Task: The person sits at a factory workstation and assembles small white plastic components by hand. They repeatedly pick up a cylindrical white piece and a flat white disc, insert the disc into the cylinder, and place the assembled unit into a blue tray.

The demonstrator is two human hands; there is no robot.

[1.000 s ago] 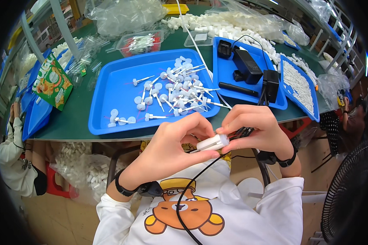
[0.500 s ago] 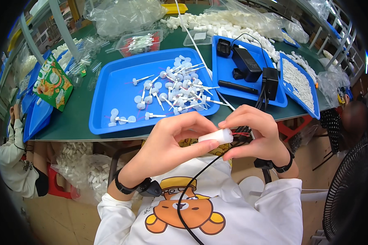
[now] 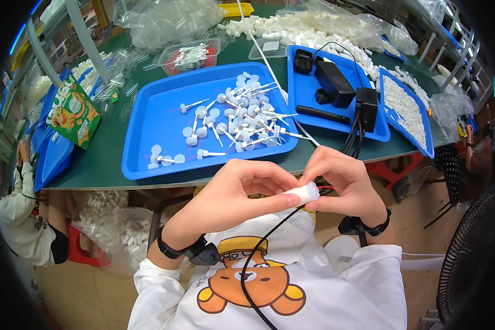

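Below the green table [image 3: 110, 165]: three blue trays, the big one [image 3: 159, 110] strewn with too many white pins [image 3: 242, 118] to count; left hand [image 3: 236, 192] and right hand [image 3: 344, 184] both pinched on one small white cylinder [image 3: 304, 193], one black cable [image 3: 258, 247] trailing down.

A small-parts assembly workshop. A long green workbench [image 3: 110, 165] holds blue trays [image 3: 148, 132] of identical white plastic pieces [image 3: 242, 118], clear bags [image 3: 165, 22] of more parts and a black power unit [image 3: 335, 82]. Another worker [image 3: 22, 214] sits alongside.
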